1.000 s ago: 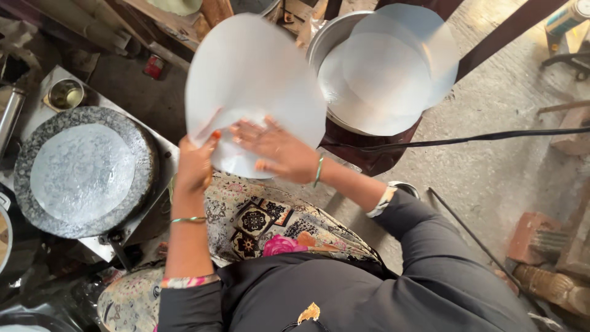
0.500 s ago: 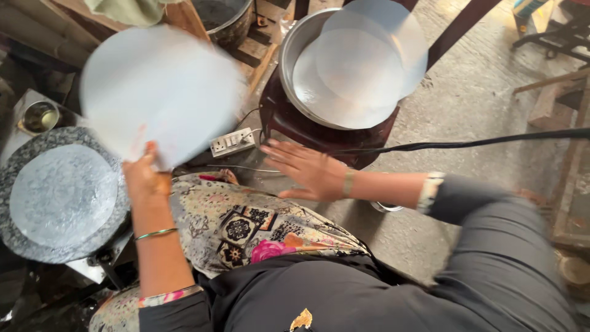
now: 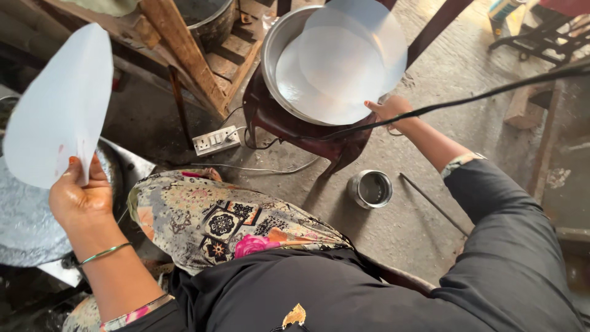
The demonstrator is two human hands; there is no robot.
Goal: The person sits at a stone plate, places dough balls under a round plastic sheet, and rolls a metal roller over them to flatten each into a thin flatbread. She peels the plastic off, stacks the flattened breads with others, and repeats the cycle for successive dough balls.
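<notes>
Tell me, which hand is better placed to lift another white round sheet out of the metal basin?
Probably the right hand: it rests at the metal basin rim beside the stacked sheets. The left hand is far away, holding a round sheet.

Thin sheet: matt, smooth, pale. Bowl: shiny metal. Floor: rough concrete. Trousers: patterned cloth.

A small blue-and-yellow carton at the top right edge.
</notes>
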